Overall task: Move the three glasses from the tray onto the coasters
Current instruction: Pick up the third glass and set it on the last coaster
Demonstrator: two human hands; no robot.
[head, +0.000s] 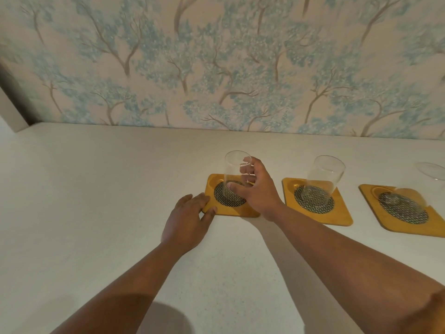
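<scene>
Three yellow coasters sit in a row on the white table, close to its back edge, where the wall with painted blue trees begins. Each one has a round dark patch with a woven look.

The right hand [258,189] is wrapped around the left glass [237,175] — thumb at the front, fingers curled round the far side. That glass stands upright on the dark patch of the left coaster [231,209].

The left hand [186,220] lies flat on the table with fingers spread, not holding anything. Its fingertips touch the front left corner of that same coaster.

The middle glass [322,182] stands upright on the middle coaster [342,213], with no hand near it.

The right glass [431,179] is over the right coaster [409,227] at the table's right side — it is cut off and blurry, so I cannot tell how it stands.
</scene>
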